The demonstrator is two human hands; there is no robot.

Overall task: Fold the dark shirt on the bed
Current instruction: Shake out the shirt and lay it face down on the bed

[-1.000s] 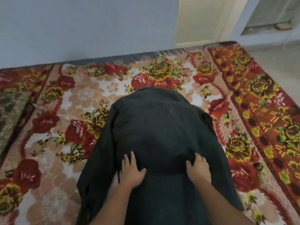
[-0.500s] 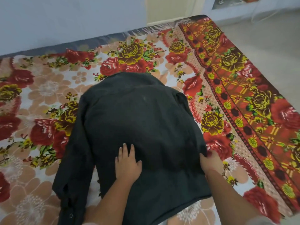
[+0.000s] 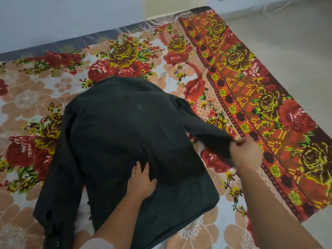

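Note:
The dark shirt lies back-up across the flowered bedspread, collar end away from me. My left hand presses flat on the lower middle of the shirt, fingers straight. My right hand grips the end of the right sleeve and holds it stretched out to the right, a little off the bed. The left sleeve lies along the shirt's left side, its cuff near the bottom edge of the view.
The bed's right edge drops to a pale floor. A grey-blue wall runs behind the bed's far side. A doorway opening shows at the top.
My right hand left the shirt's lower body, went to its right side, took hold of the right sleeve and pulled it outward. My left hand stayed pressed on the shirt. The view tilted down.

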